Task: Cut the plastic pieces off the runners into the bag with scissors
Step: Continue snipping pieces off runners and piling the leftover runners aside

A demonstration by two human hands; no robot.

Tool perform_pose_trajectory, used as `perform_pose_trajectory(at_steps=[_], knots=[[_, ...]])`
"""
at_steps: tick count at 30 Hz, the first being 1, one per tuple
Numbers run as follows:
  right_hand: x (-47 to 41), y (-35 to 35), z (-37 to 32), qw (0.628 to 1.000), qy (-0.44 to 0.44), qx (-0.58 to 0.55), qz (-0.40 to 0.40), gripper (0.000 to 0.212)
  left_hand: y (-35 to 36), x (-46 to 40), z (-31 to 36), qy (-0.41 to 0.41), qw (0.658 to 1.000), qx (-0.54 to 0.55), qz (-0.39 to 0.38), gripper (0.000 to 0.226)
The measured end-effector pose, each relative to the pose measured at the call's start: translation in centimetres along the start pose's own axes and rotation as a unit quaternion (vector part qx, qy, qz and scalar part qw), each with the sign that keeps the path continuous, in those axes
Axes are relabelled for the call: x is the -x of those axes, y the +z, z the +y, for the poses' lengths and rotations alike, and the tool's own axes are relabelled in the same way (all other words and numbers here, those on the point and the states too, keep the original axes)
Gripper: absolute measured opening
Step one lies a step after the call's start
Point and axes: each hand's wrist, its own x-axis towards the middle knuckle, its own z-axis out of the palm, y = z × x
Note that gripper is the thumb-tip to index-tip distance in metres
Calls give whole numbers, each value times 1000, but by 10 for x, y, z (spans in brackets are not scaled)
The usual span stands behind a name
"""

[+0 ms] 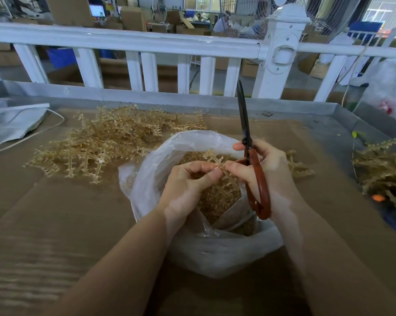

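Both grips pinch runner [217, 161] over bag [160, 156]; right hand [265, 169] also holds scissors [249, 156], blades closed toward 12 o'clock. Left hand [188, 181] fingertips close: nick risk.

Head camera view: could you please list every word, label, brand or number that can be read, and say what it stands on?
None can be read.
Scissors: no brand or marking shows on blades or handles.
Plastic bag: plain, no print.
Monitor far behind the railing: lit, but too small and blurred to read.
Cardboard boxes in the background: any print is too blurred to read.
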Motion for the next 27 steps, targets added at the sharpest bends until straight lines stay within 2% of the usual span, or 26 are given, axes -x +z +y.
perform_pose_trajectory(at_steps=[9, 13, 20, 27], knots=[[5, -12, 26, 979, -59, 195, -11, 26, 0, -5, -3, -37, 996, 57, 55, 27], [10, -12, 28, 964, -63, 258, -14, 45, -2, -7, -6, -52, 994, 72, 58, 25], [19, -15, 29, 950, -98, 295, -10, 38, -4, -6, -10, -47, 995, 67, 60, 24], [26, -9, 46, 930, -133, 342, 24, 30, -5, -4, -14, -3, 997, 32, 65, 21]])
